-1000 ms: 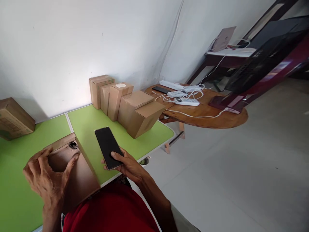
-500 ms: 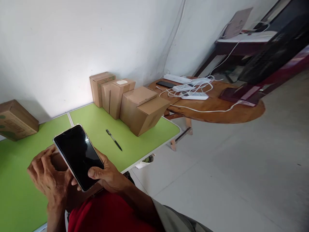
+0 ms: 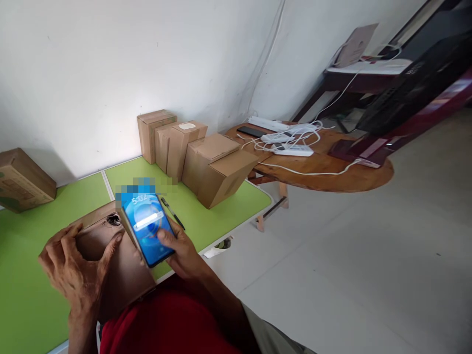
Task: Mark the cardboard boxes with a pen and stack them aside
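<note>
Head view. Left hand point(image 3: 70, 275) wrapped over the near top edge of an open brown cardboard box point(image 3: 118, 265), fingers point(image 3: 61, 246) curled and gripping its rim; box standing at the near edge of the green surface point(image 3: 33, 295), against the red-clad torso. Right hand point(image 3: 184, 253) closed around a phone point(image 3: 148, 228), thumb lying across the lit blue screen; phone held tilted just above and beside the right side of the box, overlapping its corner. Black pen point(image 3: 172, 213) lying flat on the green surface just beyond the phone, not touched. Row of closed cardboard cartons point(image 3: 199, 160) along the far right part of the surface, near the white wall. One more carton point(image 3: 22, 179) at far left, well apart from the hands. Round wooden table point(image 3: 332, 172) to the right of the green surface, carrying white power strips point(image 3: 293, 147) with tangled white cables and a dark phone point(image 3: 250, 131). Pale tiled floor point(image 3: 350, 270) beneath.
</note>
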`<control>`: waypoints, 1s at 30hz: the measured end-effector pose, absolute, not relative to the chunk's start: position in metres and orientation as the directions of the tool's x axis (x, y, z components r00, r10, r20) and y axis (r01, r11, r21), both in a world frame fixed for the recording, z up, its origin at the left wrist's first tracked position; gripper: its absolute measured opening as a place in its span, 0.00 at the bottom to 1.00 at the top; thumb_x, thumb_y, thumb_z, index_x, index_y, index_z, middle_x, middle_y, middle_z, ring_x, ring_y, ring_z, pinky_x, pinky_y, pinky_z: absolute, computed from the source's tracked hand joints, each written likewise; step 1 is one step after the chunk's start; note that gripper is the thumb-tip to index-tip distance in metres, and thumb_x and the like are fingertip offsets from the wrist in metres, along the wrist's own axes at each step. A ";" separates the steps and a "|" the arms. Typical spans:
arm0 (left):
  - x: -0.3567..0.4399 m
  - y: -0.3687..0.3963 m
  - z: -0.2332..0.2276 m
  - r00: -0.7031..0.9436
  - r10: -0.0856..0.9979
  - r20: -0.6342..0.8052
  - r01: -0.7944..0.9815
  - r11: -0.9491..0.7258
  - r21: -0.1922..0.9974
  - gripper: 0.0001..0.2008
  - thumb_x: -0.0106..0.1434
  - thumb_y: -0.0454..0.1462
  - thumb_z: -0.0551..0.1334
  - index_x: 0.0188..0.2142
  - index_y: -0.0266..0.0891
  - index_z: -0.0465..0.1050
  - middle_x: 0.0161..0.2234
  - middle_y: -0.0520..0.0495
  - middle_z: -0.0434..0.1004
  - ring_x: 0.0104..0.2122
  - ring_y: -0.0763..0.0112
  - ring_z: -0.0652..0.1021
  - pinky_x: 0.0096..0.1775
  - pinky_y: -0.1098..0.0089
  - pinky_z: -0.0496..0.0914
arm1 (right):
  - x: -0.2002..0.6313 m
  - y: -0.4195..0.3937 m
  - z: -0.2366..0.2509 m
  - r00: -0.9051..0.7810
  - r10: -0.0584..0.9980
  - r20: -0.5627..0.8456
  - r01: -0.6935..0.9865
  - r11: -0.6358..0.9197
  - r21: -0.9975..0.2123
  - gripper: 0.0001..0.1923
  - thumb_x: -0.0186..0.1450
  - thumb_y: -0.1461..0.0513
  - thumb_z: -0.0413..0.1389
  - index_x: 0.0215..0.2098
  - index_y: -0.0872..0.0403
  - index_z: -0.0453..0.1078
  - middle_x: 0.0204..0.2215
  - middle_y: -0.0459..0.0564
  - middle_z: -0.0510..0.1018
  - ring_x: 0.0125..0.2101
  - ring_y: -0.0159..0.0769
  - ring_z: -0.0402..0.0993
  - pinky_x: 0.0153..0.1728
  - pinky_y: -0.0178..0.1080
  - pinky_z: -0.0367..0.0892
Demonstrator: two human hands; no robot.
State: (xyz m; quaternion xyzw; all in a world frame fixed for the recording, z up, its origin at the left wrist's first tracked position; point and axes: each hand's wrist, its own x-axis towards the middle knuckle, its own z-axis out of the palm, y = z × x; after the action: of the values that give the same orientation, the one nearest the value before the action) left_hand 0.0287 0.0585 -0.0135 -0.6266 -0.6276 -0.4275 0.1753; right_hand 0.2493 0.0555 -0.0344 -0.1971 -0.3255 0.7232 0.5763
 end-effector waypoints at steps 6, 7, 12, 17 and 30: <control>0.030 0.058 -0.013 -0.140 0.628 0.765 0.940 -0.159 0.303 0.43 0.62 0.69 0.72 0.60 0.40 0.78 0.59 0.29 0.80 0.62 0.33 0.76 0.68 0.35 0.64 | 0.276 0.102 -0.094 0.032 0.994 -0.106 -0.386 -0.086 -0.919 0.42 0.58 0.31 0.72 0.53 0.53 0.76 0.39 0.53 0.87 0.34 0.49 0.90 0.35 0.46 0.84; 0.030 0.058 -0.013 -0.134 0.624 0.770 0.943 -0.158 0.292 0.43 0.63 0.69 0.71 0.61 0.39 0.78 0.59 0.28 0.80 0.62 0.33 0.76 0.68 0.35 0.65 | 0.278 0.108 -0.105 0.058 0.990 -0.125 -0.315 -0.101 -0.944 0.42 0.57 0.30 0.71 0.51 0.53 0.77 0.37 0.53 0.87 0.33 0.49 0.89 0.34 0.46 0.83; 0.028 0.058 -0.015 -0.132 0.622 0.772 0.948 -0.149 0.281 0.42 0.64 0.69 0.70 0.62 0.39 0.79 0.59 0.29 0.80 0.61 0.34 0.77 0.66 0.36 0.67 | 0.276 0.122 -0.147 0.143 0.979 -0.148 -0.110 -0.132 -0.985 0.29 0.59 0.37 0.66 0.40 0.52 0.78 0.37 0.54 0.87 0.38 0.48 0.85 0.40 0.45 0.80; 0.028 0.059 -0.016 -0.116 0.615 0.780 0.951 -0.158 0.266 0.40 0.66 0.67 0.70 0.63 0.40 0.79 0.60 0.30 0.80 0.61 0.36 0.76 0.66 0.38 0.67 | 0.281 0.119 -0.154 0.177 0.974 -0.140 0.116 -0.162 -0.980 0.18 0.62 0.44 0.63 0.35 0.50 0.76 0.34 0.51 0.85 0.37 0.47 0.82 0.40 0.43 0.74; 0.022 0.041 -0.029 -0.072 0.609 0.790 0.951 -0.196 0.238 0.42 0.74 0.62 0.66 0.76 0.42 0.64 0.65 0.30 0.76 0.63 0.42 0.77 0.64 0.42 0.71 | 0.283 0.088 -0.136 0.025 0.996 0.089 0.557 0.060 -0.829 0.23 0.69 0.50 0.64 0.58 0.51 0.80 0.62 0.66 0.80 0.66 0.63 0.75 0.66 0.59 0.72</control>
State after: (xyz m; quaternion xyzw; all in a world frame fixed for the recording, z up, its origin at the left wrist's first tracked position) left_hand 0.0215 0.0407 -0.0295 -0.6498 -0.6002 -0.4193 0.2043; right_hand 0.2832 0.0883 -0.1359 -0.6161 -0.6300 0.3007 0.3649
